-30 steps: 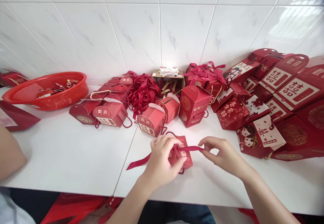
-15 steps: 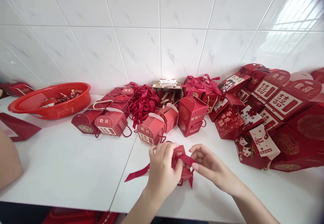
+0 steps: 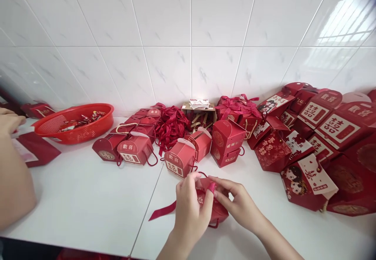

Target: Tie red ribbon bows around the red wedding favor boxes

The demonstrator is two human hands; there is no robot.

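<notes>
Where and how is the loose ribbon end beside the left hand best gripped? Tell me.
Probably pinch the ribbon end near its slanted tip, coming from the left: it juts out that way as a narrow, flat strip, while the left hand blocks its right side.

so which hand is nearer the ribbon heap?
Left. The left hand is at the frontmost box, front-right of the ribbon heap; the right hand is farther right, at the same box.

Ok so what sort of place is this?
Looks like an indoor work area, perhaps at home or in a small workshop: a white table holds many red boxes and a heap of red ribbon.
</notes>
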